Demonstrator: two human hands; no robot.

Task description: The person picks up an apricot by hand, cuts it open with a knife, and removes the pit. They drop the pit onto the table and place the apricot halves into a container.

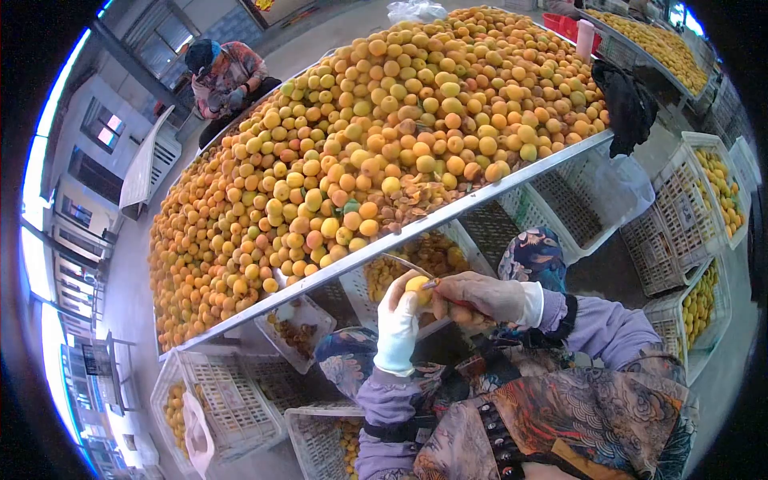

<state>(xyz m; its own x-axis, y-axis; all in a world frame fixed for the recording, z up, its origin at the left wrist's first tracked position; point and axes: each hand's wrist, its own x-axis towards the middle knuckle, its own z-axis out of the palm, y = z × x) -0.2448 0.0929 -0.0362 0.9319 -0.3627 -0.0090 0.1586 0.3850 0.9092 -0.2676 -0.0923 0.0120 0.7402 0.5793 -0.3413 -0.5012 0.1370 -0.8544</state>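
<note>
My left hand [398, 324], in a white glove, is closed around a yellow apricot [417, 290] just below the metal edge of the table. Its thumb and fingers press on the fruit's sides. My right hand [490, 298], in a soiled glove, grips a small knife [408, 263] whose thin curved blade points left past the top of the apricot. The right fingers sit close against the fruit. Behind both hands, a white crate [356, 298] holds cut orange fruit pieces. A large heap of apricots [352, 160] covers the table.
The table's metal rim [448, 210] runs diagonally ahead of me. White plastic crates [228, 392] stand at lower left, and more crates [672, 204] with fruit are stacked at right. A black cloth [624, 108] hangs off the table corner. Another person [228, 76] sits across the heap.
</note>
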